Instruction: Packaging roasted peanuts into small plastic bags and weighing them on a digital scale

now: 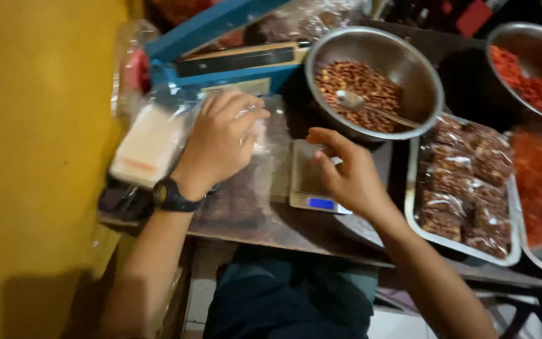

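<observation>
A small digital kitchen scale [312,182] with a lit blue display sits at the near middle of a dark wooden table [296,232]. Just right of the scale, the right hand [346,176] hovers with loosely curled fingers, holding nothing. Left of the scale, the left hand [221,141], with a black wristwatch [172,196], rests palm down with fingers spread on a clear plastic bag [252,163]; the bag is thin, shiny and crinkled. Further left lies a stack of clear bags [148,147]. Right of the scale, a metal tray [409,207] holds sealed packets of brown nuts. Behind the scale stands a steel bowl [421,75] of reddish-brown peanuts with a spoon [371,108], and a blue heat sealer [221,59].
</observation>
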